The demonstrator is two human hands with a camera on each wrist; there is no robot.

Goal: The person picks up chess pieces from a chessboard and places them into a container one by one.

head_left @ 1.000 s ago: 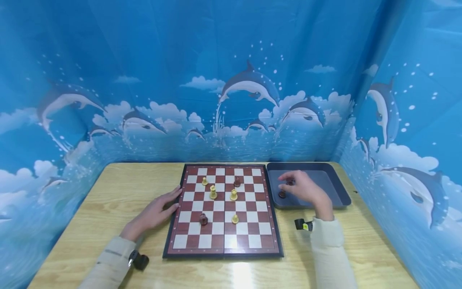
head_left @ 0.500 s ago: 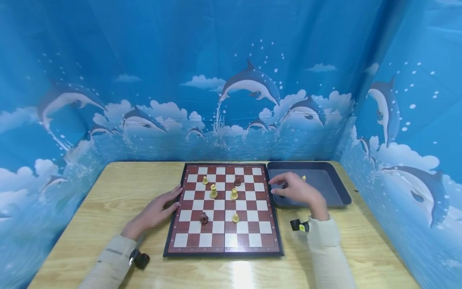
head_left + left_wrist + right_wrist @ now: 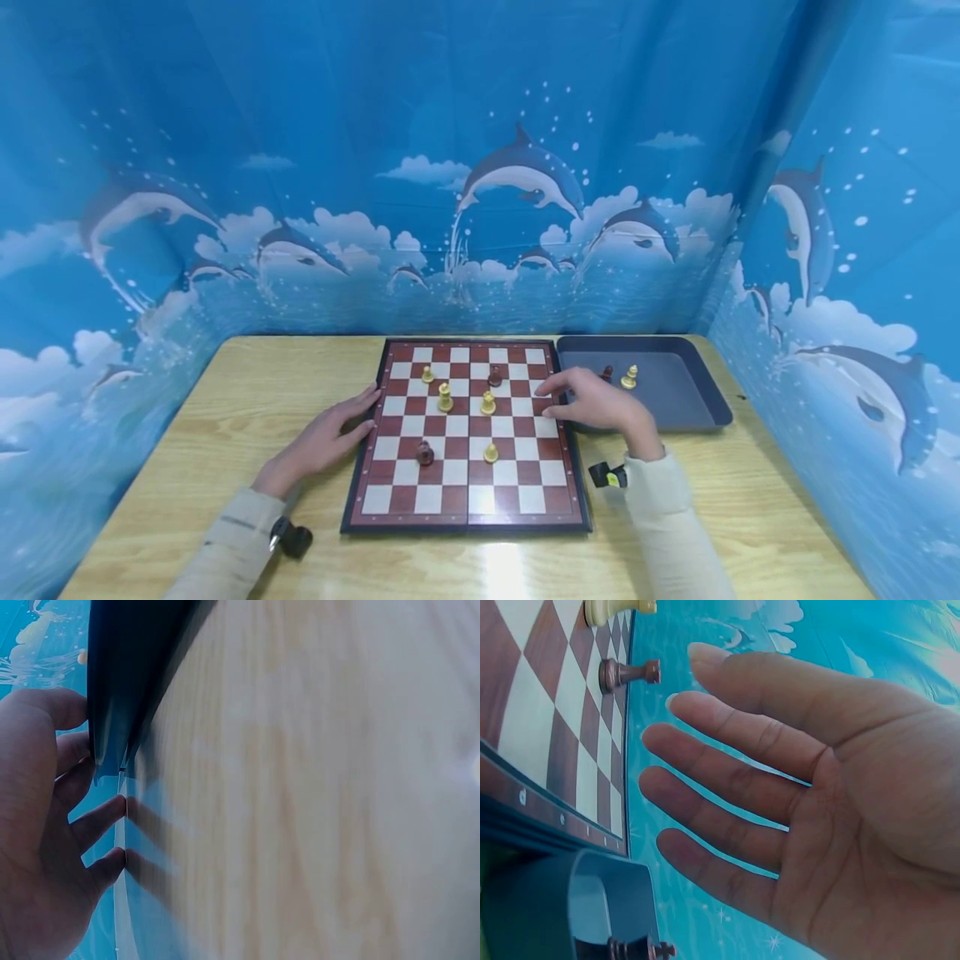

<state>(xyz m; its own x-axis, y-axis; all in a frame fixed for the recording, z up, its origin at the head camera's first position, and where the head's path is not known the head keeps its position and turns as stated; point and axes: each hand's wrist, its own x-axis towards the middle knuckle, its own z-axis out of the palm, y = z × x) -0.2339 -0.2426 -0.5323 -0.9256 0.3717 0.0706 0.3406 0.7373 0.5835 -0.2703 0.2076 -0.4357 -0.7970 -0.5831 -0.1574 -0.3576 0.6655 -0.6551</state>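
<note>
My left hand point(image 3: 322, 442) rests against the left edge of the chessboard point(image 3: 448, 502); in the left wrist view, the thumb and some fingers of that hand point(image 3: 37, 817) touch the dark board edge. Over the board's right edge hovers my right hand point(image 3: 600, 407). The right wrist view shows its fingers point(image 3: 727, 780) extended and holding nothing. Standing on the board are a dark rook point(image 3: 495, 377), a cream rook point(image 3: 487, 404), a taller cream piece point(image 3: 445, 398), two cream pawns, one far point(image 3: 427, 375) and one near point(image 3: 491, 453), and a dark piece point(image 3: 424, 453) of unclear kind.
A dark grey tray point(image 3: 686, 408) adjoins the board's right side. Inside it are a cream piece point(image 3: 630, 377) and a dark king point(image 3: 634, 949); my right hand hides part of the tray. A blue dolphin-print curtain point(image 3: 480, 308) borders the wooden table point(image 3: 285, 367) at the back.
My right hand has moved left, from above the tray to above the board's right edge, uncovering the cream piece in the tray. The left hand and the board pieces have stayed put.
</note>
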